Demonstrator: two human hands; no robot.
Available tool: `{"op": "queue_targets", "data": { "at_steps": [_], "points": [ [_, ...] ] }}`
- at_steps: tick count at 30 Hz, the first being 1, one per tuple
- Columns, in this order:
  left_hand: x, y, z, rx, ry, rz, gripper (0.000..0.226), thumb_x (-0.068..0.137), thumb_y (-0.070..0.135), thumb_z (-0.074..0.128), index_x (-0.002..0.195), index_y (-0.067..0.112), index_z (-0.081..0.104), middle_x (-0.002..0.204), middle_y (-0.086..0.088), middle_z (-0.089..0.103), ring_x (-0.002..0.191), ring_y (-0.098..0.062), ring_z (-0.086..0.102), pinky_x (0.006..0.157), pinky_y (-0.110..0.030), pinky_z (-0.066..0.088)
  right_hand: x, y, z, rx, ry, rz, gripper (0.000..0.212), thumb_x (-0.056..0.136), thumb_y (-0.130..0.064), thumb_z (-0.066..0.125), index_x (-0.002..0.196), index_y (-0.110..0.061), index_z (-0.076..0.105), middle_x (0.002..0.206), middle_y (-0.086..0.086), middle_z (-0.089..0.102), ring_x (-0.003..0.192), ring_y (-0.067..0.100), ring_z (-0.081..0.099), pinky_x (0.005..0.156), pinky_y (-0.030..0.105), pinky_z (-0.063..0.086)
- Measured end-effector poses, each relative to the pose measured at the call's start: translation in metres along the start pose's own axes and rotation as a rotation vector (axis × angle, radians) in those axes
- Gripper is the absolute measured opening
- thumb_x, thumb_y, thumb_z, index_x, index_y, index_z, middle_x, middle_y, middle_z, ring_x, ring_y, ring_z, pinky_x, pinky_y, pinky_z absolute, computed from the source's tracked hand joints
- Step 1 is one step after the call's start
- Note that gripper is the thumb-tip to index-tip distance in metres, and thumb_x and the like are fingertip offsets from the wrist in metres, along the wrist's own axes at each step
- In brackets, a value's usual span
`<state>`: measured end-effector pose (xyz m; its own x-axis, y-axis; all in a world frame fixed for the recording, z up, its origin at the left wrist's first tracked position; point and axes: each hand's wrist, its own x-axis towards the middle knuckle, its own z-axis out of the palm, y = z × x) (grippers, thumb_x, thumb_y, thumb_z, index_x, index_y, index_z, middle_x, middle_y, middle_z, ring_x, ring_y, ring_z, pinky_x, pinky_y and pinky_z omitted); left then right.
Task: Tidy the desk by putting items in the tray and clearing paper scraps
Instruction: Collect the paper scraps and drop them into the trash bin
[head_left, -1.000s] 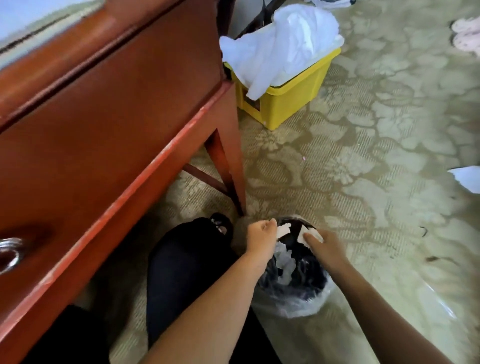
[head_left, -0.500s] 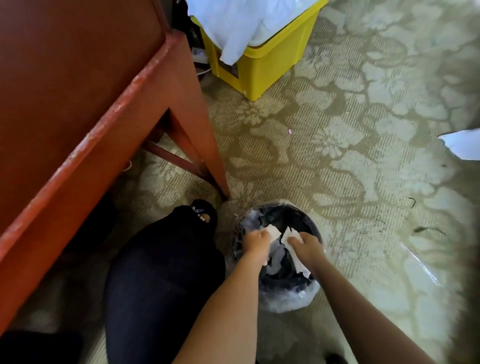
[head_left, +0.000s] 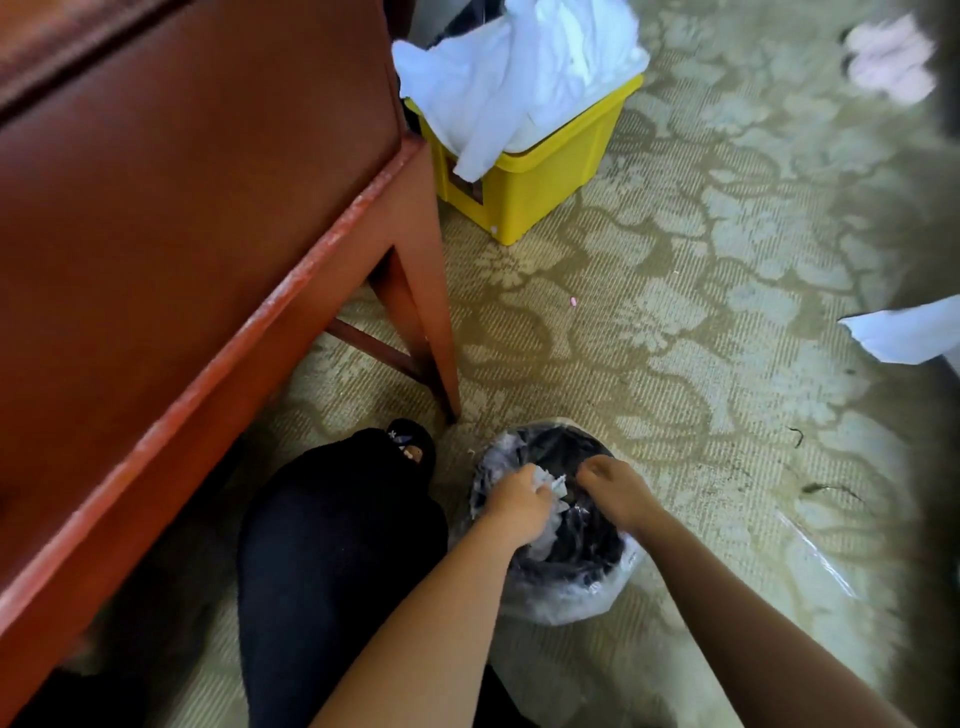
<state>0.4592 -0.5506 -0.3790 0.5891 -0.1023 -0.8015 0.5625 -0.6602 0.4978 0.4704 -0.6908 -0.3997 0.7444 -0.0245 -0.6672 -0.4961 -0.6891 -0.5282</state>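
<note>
Underfoot, a patterned green-and-cream carpet (head_left: 701, 322) fills most of the view. The red-brown wooden surface (head_left: 182, 208) takes up the left side, showing only its front panel and one slanted leg that meets the floor just beside the bin. Below it, the person's leg in black cloth (head_left: 332, 561) stretches forward and ends in a dark shoe (head_left: 410, 447). Behind the surface's corner stands a yellow box (head_left: 545, 176) with crumpled white sheeting (head_left: 519, 67) spilling over its rim. Nearer the camera, a small round wastebasket (head_left: 571, 587) lined with a clear plastic bag sits on the carpet, just right of the shoe. Both bare forearms reach down into its mouth. The left hand (head_left: 519, 501) is over the left half of the opening, its fingers curled round a wad of white paper scraps (head_left: 555, 487) held just inside the rim, with more white paper lying in the dark interior beneath. The right hand (head_left: 621, 491) is over the right half, close to the left but apart from it. Its fingers bend down into the basket, and I cannot tell whether they grasp anything. A loose white sheet (head_left: 904, 332) lies at the right edge, well apart from the basket, and something blurred and pale pink (head_left: 891, 57) sits at the far top right. A tiny pink speck (head_left: 574, 301) rests on the carpet between box and basket.
</note>
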Motion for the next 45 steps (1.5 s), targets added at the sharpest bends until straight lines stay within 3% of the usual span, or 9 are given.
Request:
{"op": "queue_targets", "data": {
  "at_steps": [6,10,16,21,24,28,36,41,45],
  "points": [
    [-0.059,0.014,-0.031,0.407,0.106,0.178,0.057,0.101,0.036,0.032,0.151,0.016,0.015,0.159,-0.004,0.013,0.146,-0.026,0.016,0.116,-0.044,0.023,-0.046,-0.050,-0.037,-0.212,0.022,-0.174,0.014,0.092,-0.014,0.049,0.086,-0.012,0.061,0.092,0.010,0.064,0.086,0.023,0.056,0.075,0.029,0.041],
    [-0.115,0.024,-0.063,0.559,0.193,0.258,0.056,0.101,0.039,0.030,0.150,0.016,0.016,0.160,-0.006,0.010,0.146,-0.025,0.015,0.115,-0.045,0.023,-0.086,-0.089,-0.055,-0.304,0.053,-0.276,0.029,0.093,-0.016,0.047,0.108,0.003,0.063,0.113,0.020,0.066,0.104,0.033,0.061,0.088,0.038,0.047],
    [-0.206,0.035,-0.107,0.747,0.243,0.343,0.061,0.100,0.044,0.028,0.152,0.018,0.011,0.161,-0.004,0.005,0.148,-0.023,0.008,0.119,-0.044,0.014,-0.157,-0.152,-0.079,-0.417,0.080,-0.483,0.022,0.094,-0.014,0.048,0.100,0.002,0.063,0.104,0.023,0.065,0.100,0.036,0.061,0.083,0.041,0.048],
    [-0.293,0.036,-0.154,0.770,0.369,0.427,0.059,0.099,0.046,0.030,0.151,0.022,0.015,0.160,0.002,0.009,0.148,-0.018,0.011,0.120,-0.037,0.014,-0.219,-0.212,-0.086,-0.548,0.076,-0.673,0.020,0.091,-0.017,0.052,0.073,-0.025,0.053,0.074,-0.006,0.054,0.082,0.023,0.057,0.078,0.035,0.047],
    [-0.341,0.028,-0.179,0.765,0.410,0.442,0.060,0.099,0.045,0.031,0.152,0.019,0.016,0.160,0.003,0.011,0.148,-0.015,0.010,0.119,-0.029,0.012,-0.252,-0.247,-0.082,-0.602,0.082,-0.768,0.008,0.091,-0.023,0.052,0.095,-0.022,0.059,0.092,-0.005,0.062,0.092,0.020,0.060,0.084,0.034,0.048],
    [-0.389,0.008,-0.203,0.743,0.507,0.447,0.059,0.099,0.043,0.034,0.151,0.020,0.018,0.160,0.003,0.013,0.147,-0.013,0.014,0.116,-0.025,0.014,-0.285,-0.291,-0.068,-0.658,0.107,-0.885,0.022,0.089,-0.029,0.055,0.110,-0.025,0.061,0.098,-0.002,0.066,0.095,0.020,0.061,0.088,0.039,0.051],
    [-0.442,-0.077,-0.234,0.619,0.846,0.362,0.055,0.096,0.043,0.041,0.145,0.021,0.031,0.154,0.001,0.028,0.141,-0.017,0.026,0.116,-0.029,0.023,-0.322,-0.356,0.006,-0.628,0.109,-1.126,0.020,0.089,-0.030,0.056,0.107,-0.025,0.063,0.091,-0.009,0.061,0.086,0.012,0.056,0.083,0.028,0.048],
    [-0.444,-0.138,-0.242,0.533,1.084,0.201,0.064,0.096,0.047,0.037,0.151,0.027,0.011,0.160,0.003,0.005,0.148,-0.017,0.004,0.119,-0.036,0.007,-0.331,-0.380,0.064,-0.672,0.139,-1.273,0.045,0.094,-0.037,0.048,0.137,-0.028,0.042,0.139,-0.004,0.042,0.130,0.018,0.036,0.109,0.039,0.033],
    [-0.441,-0.179,-0.250,0.424,1.111,0.106,0.060,0.097,0.050,0.029,0.150,0.026,0.013,0.160,0.003,0.012,0.148,-0.013,0.008,0.118,-0.033,0.008,-0.328,-0.400,0.107,-0.760,0.129,-1.207,0.065,0.096,-0.047,0.039,0.151,-0.033,0.008,0.160,0.000,0.004,0.147,0.026,0.007,0.117,0.046,0.016]
  ]
}}
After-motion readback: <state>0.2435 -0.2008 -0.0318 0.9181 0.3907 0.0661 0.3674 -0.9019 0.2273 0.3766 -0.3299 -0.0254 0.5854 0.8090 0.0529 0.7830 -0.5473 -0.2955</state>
